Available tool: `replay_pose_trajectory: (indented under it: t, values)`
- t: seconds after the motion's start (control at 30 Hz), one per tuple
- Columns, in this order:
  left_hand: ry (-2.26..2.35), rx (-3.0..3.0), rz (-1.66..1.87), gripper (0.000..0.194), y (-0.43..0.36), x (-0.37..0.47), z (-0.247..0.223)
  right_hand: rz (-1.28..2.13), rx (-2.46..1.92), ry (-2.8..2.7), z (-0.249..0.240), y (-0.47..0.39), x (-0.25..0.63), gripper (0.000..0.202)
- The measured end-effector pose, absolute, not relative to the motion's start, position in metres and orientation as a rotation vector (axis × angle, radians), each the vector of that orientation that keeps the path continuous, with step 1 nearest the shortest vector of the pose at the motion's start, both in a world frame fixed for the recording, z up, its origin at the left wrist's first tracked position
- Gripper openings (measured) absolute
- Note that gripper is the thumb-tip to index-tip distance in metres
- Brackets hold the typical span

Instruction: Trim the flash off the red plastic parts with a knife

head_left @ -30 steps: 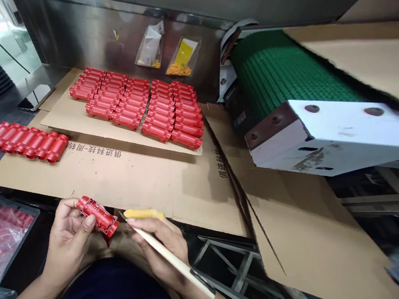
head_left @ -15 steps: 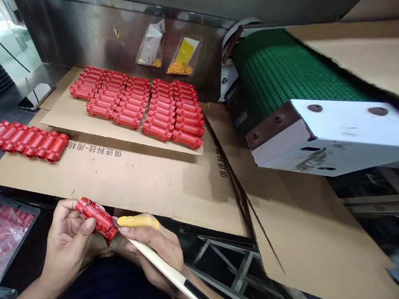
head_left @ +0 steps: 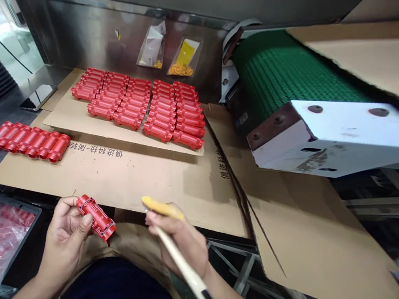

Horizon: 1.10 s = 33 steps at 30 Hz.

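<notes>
My left hand is closed on a red plastic tubular part, thumb on its near side. The part is tilted, with collars at both ends and dark outlined cut-outs along its face. To its right, clear of it, my right hand grips a slim tool with a long cream handle and a black end; its working tip is too small and blurred to name. A yellow finger cot covers one finger of that hand.
Rows of red parts lie on a cardboard sheet, with another row at left. Behind are two bags with yellow contents. A phone lies back left, a plastic-lined bin near left, a green conveyor belt at right.
My right hand has drawn the tool away from the red part, moving right. My left hand keeps the part in nearly the same place, turned slightly.
</notes>
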State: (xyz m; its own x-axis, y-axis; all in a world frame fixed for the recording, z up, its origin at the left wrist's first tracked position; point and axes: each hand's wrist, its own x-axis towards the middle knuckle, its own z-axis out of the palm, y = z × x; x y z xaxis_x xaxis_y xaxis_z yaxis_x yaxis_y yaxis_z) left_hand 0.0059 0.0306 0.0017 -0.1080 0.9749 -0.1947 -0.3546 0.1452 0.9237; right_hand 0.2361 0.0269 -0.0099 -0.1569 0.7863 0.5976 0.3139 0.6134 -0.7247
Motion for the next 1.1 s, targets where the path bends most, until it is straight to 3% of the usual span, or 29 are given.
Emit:
replay_pose_trajectory:
  t: [0.17,0.47,1.1]
  values:
    - [1.126,0.888,1.358,0.03,0.028,0.006,-0.001,0.781,-0.854,-1.604,-0.009,0.021,0.225,0.028]
    - [1.194,1.128,1.334,0.014,0.022,0.015,0.005,0.662,-0.777,-1.677,-0.008,0.025,0.199,0.031]
    - [1.142,1.061,1.342,0.015,0.018,0.017,-0.003,0.602,-0.775,-1.635,-0.011,0.018,0.19,0.036]
